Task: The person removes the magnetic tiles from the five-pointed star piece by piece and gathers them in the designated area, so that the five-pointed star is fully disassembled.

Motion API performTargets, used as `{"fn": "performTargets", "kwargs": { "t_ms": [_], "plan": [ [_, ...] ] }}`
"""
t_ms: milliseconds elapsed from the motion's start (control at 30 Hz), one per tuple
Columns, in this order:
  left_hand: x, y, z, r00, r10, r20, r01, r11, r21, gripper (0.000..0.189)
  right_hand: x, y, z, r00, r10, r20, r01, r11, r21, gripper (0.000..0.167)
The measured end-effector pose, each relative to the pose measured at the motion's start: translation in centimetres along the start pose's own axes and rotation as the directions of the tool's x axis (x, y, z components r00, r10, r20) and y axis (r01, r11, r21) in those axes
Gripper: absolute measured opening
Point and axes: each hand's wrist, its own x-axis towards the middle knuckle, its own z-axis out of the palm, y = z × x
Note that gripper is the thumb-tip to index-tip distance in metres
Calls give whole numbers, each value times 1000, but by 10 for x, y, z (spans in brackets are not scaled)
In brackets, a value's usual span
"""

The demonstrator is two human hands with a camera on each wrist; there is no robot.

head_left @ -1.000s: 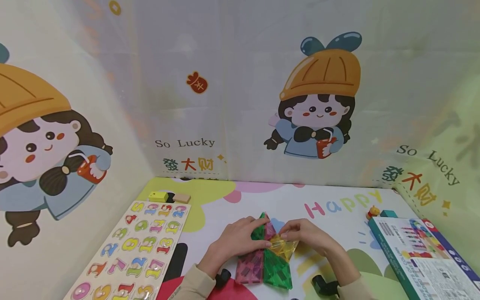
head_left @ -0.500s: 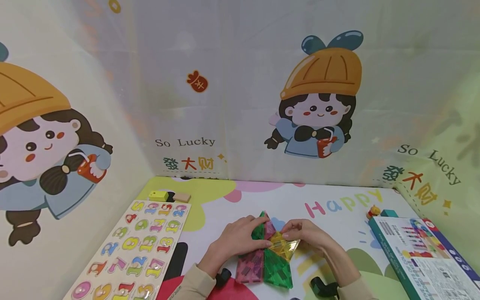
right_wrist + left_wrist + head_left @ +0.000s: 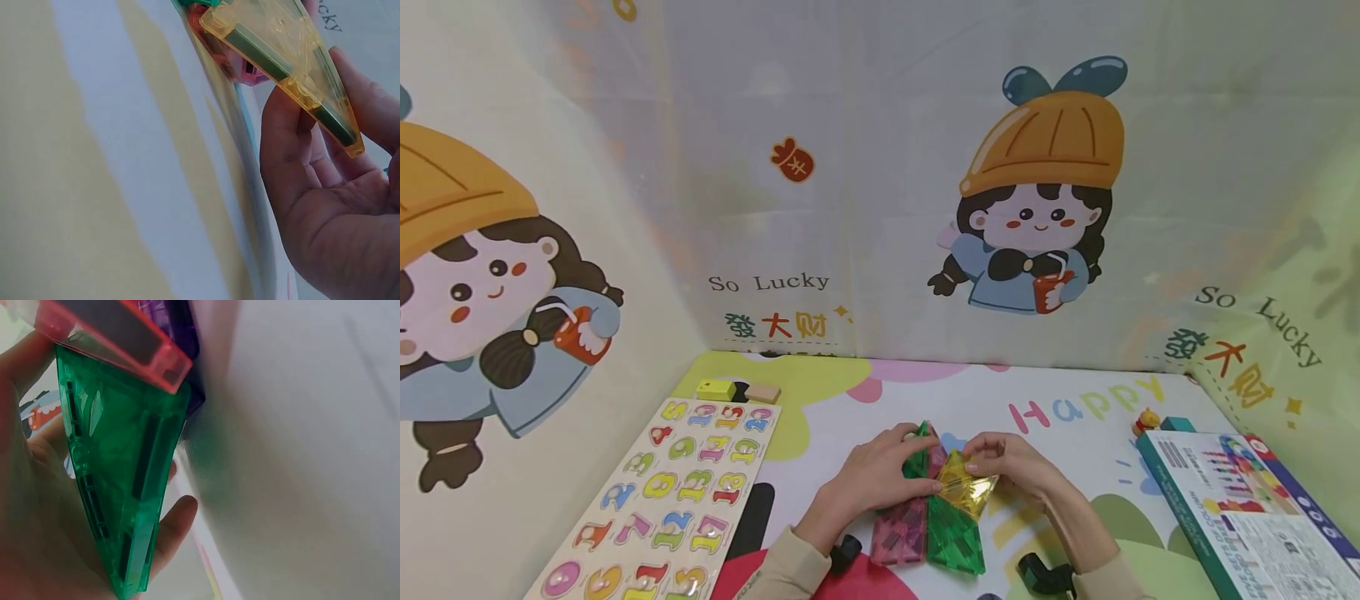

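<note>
My left hand [image 3: 877, 473] holds a see-through green triangular magnetic tile [image 3: 914, 463] between thumb and fingers. A pink tile [image 3: 937, 460] stands beside it. In the left wrist view the green triangle [image 3: 122, 456] lies along the palm, below a pink edge [image 3: 134, 350] and a purple tile [image 3: 172, 325]. Between right thumb and fingers, my right hand [image 3: 1013, 463] pinches a yellow triangular tile [image 3: 964, 490], tilted against the group. A pink square tile [image 3: 898, 535] and a green square tile [image 3: 955, 537] are nearer me. How the edges meet under my hands is hidden.
A wooden number board [image 3: 658, 500] lies at left, with a yellow block [image 3: 716, 390] and a tan block [image 3: 763, 393] behind it. At right are a boxed set [image 3: 1247, 508], a small bear figure [image 3: 1146, 422] and a teal block [image 3: 1177, 424].
The yellow tile's far tip has risen a little and its face catches more light. My right hand still pinches it, while my left hand has hardly moved.
</note>
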Motion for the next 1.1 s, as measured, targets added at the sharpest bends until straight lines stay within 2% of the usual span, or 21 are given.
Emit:
{"fn": "performTargets", "kwargs": {
  "t_ms": [233, 567, 800, 933, 1033, 1100],
  "plan": [
    [0, 3, -1, 998, 60, -32, -62, 997, -55, 46, -2, 1, -5, 1000, 8, -16, -8, 999, 48, 21],
    [-1, 5, 0, 984, 168, -50, -174, 975, -141, 14, -8, 1, -16, 1000, 10, -7, -8, 987, 161, 14],
    [-1, 9, -1, 974, 221, -52, -226, 966, -127, 12, -9, 6, -24, 1000, 6, -12, -4, 981, 193, 12],
    [-1, 11, -2, 966, 254, -54, -259, 958, -122, 13, -11, 7, -30, 998, 13, -61, 0, 976, 216, 13],
    [-1, 12, -3, 960, 273, -57, -278, 953, -117, 13, -12, 6, -33, 988, 26, -149, 13, 967, 253, 17],
    [-2, 13, -2, 960, 275, -58, -280, 953, -115, 13, -13, 5, -36, 975, 34, -219, 27, 963, 270, 22]
  ]
}}
